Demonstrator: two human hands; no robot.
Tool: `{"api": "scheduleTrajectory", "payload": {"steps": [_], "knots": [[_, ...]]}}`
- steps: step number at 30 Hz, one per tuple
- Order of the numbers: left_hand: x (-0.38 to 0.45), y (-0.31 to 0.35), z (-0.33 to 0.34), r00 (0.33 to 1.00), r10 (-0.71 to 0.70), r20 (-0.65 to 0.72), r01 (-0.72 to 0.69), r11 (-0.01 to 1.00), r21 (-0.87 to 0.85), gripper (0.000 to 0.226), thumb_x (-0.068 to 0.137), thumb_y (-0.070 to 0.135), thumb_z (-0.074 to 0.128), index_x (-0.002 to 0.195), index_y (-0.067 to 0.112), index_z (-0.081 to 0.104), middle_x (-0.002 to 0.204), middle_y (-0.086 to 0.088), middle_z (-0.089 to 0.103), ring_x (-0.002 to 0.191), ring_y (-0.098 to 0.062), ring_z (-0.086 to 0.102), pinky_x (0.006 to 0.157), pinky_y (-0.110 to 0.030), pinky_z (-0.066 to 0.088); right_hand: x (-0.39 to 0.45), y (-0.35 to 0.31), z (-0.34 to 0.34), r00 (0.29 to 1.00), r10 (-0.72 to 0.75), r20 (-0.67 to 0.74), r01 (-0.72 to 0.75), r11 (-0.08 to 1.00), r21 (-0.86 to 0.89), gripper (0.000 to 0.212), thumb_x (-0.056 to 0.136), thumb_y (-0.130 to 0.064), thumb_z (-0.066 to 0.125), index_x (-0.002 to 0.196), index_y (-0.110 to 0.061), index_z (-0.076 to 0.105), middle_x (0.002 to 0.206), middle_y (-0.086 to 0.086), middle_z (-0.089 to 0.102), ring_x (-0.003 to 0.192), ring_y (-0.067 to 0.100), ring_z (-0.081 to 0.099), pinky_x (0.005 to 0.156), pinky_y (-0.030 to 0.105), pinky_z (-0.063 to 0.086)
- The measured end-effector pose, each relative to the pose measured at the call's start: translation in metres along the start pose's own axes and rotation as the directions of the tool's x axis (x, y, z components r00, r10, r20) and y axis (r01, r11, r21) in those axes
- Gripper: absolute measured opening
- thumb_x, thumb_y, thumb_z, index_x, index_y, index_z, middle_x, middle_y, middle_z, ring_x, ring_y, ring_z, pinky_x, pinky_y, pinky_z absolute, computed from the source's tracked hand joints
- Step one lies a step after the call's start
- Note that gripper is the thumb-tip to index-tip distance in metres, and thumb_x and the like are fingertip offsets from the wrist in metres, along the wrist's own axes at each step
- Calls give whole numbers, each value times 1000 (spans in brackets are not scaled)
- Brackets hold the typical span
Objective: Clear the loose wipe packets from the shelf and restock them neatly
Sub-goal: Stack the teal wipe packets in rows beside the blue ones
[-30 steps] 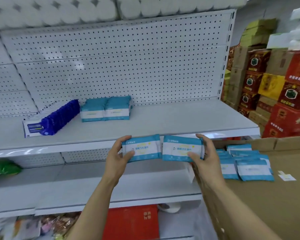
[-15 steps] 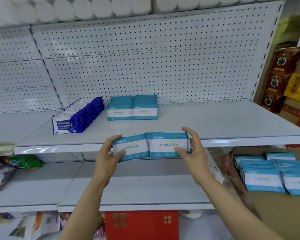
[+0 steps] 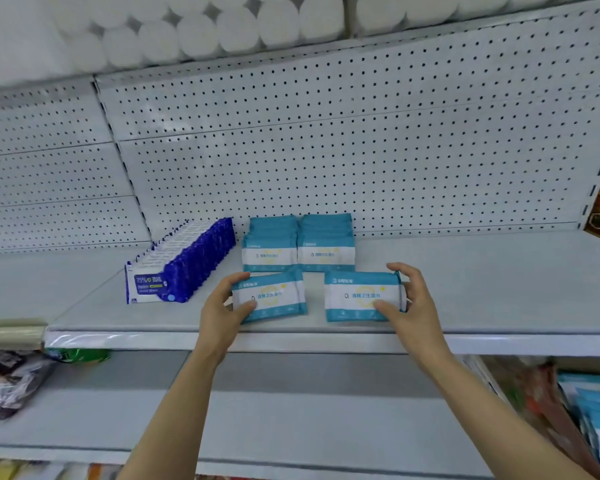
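Two hands reach onto the shelf (image 3: 465, 289), each gripping one teal packet. The left hand (image 3: 219, 311) holds the left packet (image 3: 271, 296) with thumb on its front face and fingers over its top left corner; the right hand (image 3: 411, 303) holds the right packet (image 3: 362, 296) at its right end, thumb in front, fingers curled behind. Both packets stand near the shelf's front edge, labels facing outward, long axes running along that edge, a gap between them; the left one tilts slightly. Just behind stand two rows of teal packets (image 3: 298, 244) side by side, reaching back to the pegboard (image 3: 361, 150) at the rear edge. To their left a single row of blue packets (image 3: 184, 268) runs diagonally toward the back. The shelf is pale grey metal in a shop aisle. Above, white paper rolls (image 3: 222, 29) line the top shelf.
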State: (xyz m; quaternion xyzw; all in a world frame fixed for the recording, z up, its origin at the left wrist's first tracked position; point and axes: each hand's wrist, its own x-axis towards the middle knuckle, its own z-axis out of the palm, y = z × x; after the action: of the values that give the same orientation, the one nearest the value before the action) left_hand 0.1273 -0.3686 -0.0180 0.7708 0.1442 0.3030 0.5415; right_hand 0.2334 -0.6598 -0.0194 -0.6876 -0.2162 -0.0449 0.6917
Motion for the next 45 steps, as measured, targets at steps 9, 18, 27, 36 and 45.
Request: {"api": "scheduleTrajectory", "payload": {"steps": [9,18,27,36,45], "knots": [[77,-19,-6,998,-5,55,-2,994,112,48,87,0,70,123,30,60,121,6,56,96,2,56,64,0,45,44,19,33,999,36,-16,-38,994,-101,59,81,4,70,117,-39,50,106,1,65,91,8,66,72,28,58],[137,-47,-2,990,112,81,-130,950,285,50,82,7,75,120,36,60,117,9,55,101,-12,59,83,-32,57,89,35,73,1000,16,-27,-21,981,-193,60,79,6,70,116,-37,50,105,-1,66,88,3,64,67,15,51],[159,-69,13,850,469,241,-492,542,681,83,60,43,89,135,33,56,146,0,42,131,-27,31,109,-44,28,136,54,94,975,-222,18,180,738,-650,58,74,-7,78,125,-17,53,122,0,54,112,15,48,94,26,42],[173,-70,22,729,543,417,-628,286,724,86,69,46,84,144,26,47,144,-5,51,133,-29,44,112,-41,22,151,66,102,821,-405,402,503,180,-845,86,48,-26,95,125,-4,62,124,11,64,118,26,49,109,41,26],[178,-65,13,733,487,475,-648,288,705,92,66,38,88,146,25,45,148,-6,46,134,-29,41,113,-48,31,150,64,89,790,-344,508,564,82,-822,88,53,-23,94,132,-5,58,134,9,59,124,28,56,114,41,20]]}}
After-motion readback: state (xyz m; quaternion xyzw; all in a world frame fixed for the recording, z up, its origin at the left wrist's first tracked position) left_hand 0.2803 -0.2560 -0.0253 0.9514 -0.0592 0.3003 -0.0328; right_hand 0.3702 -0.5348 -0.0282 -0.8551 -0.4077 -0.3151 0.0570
